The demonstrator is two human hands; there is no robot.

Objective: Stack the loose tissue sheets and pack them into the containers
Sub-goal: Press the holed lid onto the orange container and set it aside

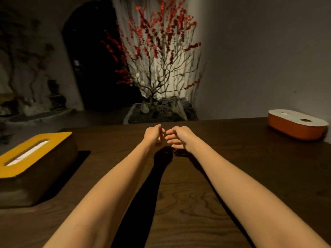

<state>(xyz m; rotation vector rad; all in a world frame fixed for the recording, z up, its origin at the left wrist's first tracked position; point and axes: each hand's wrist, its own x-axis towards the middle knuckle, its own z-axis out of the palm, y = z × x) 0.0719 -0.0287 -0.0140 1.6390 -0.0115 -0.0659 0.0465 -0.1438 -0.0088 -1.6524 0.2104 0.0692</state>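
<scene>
We read no writing anywhere. Our bare forearms stretch toward twelve o'clock over the dark wooden table (188, 203); left hand (153, 134) and right hand (179, 137) hover loosely curled, holding nothing. The yellow-lidded brown tissue box (34, 167), white tissue in its slot, sits at nine o'clock; the orange oval container (297, 125) at two.

**Layout of the table, taken from the tissue box**

The tissue box (34, 165) stands on the table (197, 203) at its left side, a tissue (29, 152) lying in its top slot. Right of the box, over mid-table, the left hand (154, 134) and right hand (180, 137) hover side by side. Far right of the box, by the rear edge, sits the oval container (297, 125). Behind the table, right of the box, stands a branching tree (157, 59).
</scene>
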